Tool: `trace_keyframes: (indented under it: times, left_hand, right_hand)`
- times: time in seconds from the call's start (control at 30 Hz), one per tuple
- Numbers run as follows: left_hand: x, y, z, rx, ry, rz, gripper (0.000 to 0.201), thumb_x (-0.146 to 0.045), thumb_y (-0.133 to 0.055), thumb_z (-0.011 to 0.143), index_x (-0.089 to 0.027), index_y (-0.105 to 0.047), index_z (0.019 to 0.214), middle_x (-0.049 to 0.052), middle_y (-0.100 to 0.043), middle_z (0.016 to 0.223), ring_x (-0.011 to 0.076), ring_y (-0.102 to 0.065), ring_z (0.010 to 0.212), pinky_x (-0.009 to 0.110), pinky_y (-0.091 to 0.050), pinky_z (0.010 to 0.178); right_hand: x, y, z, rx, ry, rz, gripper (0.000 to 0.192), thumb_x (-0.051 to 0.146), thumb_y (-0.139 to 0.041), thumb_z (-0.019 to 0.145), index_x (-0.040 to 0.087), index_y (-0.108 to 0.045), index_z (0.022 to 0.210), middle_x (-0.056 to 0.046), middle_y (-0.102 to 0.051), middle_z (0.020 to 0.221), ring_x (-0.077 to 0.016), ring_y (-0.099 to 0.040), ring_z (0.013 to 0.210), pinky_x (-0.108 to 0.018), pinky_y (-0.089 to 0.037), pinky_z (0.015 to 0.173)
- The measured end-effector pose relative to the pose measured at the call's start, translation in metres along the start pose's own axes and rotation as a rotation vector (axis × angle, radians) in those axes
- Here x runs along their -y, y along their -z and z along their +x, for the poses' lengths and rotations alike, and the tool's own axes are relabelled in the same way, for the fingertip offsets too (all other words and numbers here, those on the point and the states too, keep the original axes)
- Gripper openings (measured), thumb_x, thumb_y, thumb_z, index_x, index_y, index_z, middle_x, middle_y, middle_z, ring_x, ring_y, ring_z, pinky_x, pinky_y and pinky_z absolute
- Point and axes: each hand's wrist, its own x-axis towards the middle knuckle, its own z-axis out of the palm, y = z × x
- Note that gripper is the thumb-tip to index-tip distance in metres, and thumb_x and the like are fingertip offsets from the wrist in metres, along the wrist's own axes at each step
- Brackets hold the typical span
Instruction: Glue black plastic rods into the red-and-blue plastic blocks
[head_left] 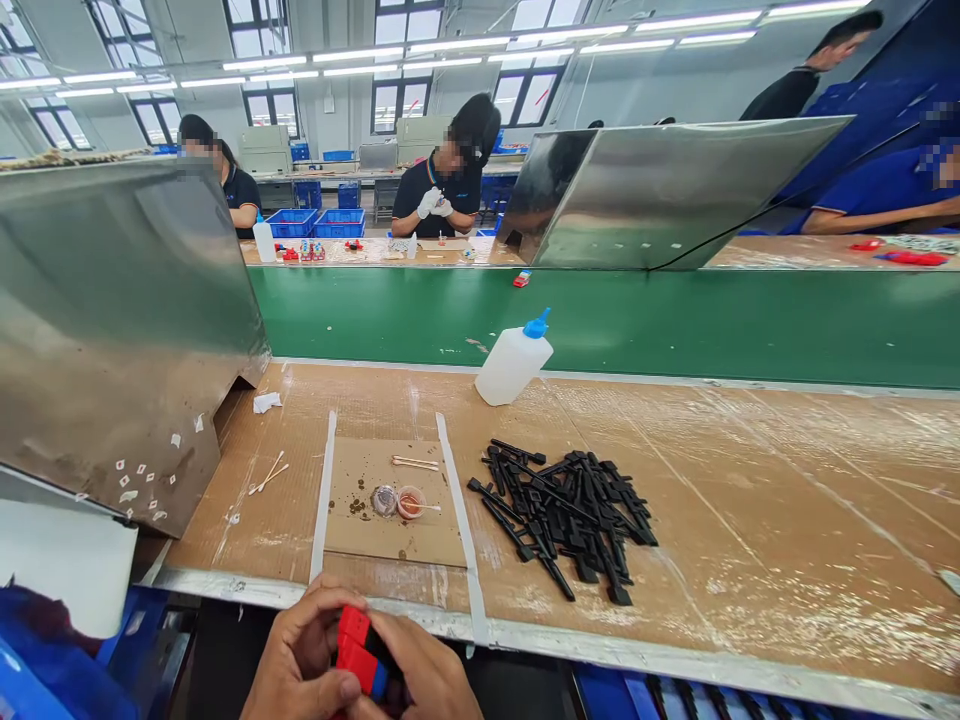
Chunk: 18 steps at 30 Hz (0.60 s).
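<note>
Both my hands meet at the bottom edge, just below the workbench's front rim. My left hand (300, 655) and my right hand (424, 675) together grip a small red part (356, 645) with a blue and black end. Ahead on the cardboard pad (390, 530) sit two small round caps (397, 501), one holding orange liquid with a swab resting in it. A heap of black plastic sticks (566, 510) lies to the right of the pad.
A white squeeze bottle with a blue cap (514, 362) stands tilted by the green conveyor belt (675, 320). Cotton swabs (268, 475) lie left of the pad. A metal shield (112, 330) rises at left. Other people work at benches beyond the belt.
</note>
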Motion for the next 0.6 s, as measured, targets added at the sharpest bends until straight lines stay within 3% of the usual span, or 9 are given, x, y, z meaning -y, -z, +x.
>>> trace_keyframes:
  times: [0.13,0.43,0.6]
  left_hand:
    - [-0.004,0.001,0.001,0.073,-0.07,0.048,0.043,-0.035,-0.084,0.073,-0.027,-0.075,0.115,0.005,-0.059,0.1,0.0198,-0.062,0.092,0.03,-0.052,0.085]
    - [-0.012,-0.005,-0.002,0.11,-0.096,0.052,0.04,-0.031,-0.081,0.078,-0.028,-0.072,0.117,0.005,-0.056,0.103,0.0173,-0.061,0.092,0.028,-0.051,0.083]
    - [-0.018,0.001,-0.004,0.12,-0.174,0.232,0.009,-0.02,-0.072,0.087,-0.027,-0.075,0.092,0.003,-0.061,0.096,0.0176,-0.062,0.098,0.028,-0.049,0.089]
  right_hand:
    - [0.005,0.013,0.006,-0.065,0.064,-0.03,0.03,0.032,-0.056,0.094,0.021,-0.053,0.122,-0.002,-0.07,0.083,-0.0169,-0.067,0.068,-0.025,-0.058,0.061]
    - [0.01,0.025,0.004,0.004,0.114,-0.011,0.041,0.02,-0.061,0.091,0.017,-0.048,0.13,-0.006,-0.07,0.094,-0.0184,-0.065,0.074,-0.029,-0.059,0.068]
    - [0.009,0.029,0.006,0.011,0.162,0.011,0.035,0.005,-0.055,0.089,0.019,-0.056,0.121,-0.007,-0.071,0.103,-0.0178,-0.069,0.089,-0.026,-0.059,0.08]
